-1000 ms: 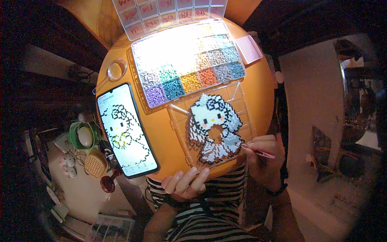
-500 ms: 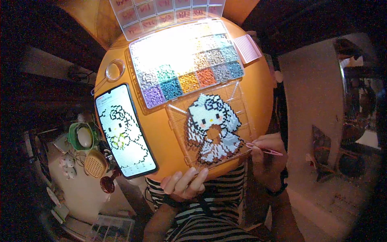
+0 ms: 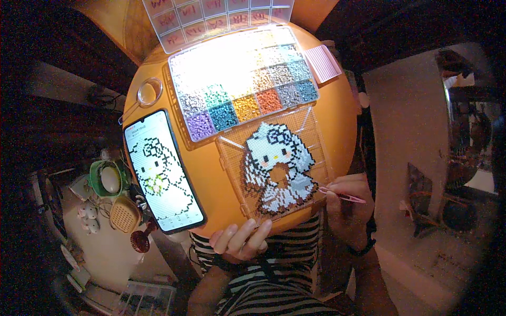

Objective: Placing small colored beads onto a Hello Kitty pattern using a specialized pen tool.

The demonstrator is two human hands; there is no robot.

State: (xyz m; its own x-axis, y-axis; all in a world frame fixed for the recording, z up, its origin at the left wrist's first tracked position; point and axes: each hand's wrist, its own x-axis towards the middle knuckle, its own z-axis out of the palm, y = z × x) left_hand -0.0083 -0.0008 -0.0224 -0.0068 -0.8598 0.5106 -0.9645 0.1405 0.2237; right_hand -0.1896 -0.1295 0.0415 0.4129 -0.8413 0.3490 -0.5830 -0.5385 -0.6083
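On the clear lid stand red handwritten marks in several squares, and the phone shows small lines of text near the top of its screen, too small for sure reading.

- Left hand: near side; fingers bent, slightly parted, tips directed far and right; thumb position uncertain, view poor.
- Right hand: farther out, right side; thumb and fingers closed in a pinch.
- Left forearm, right forearm: both enter from near edge.
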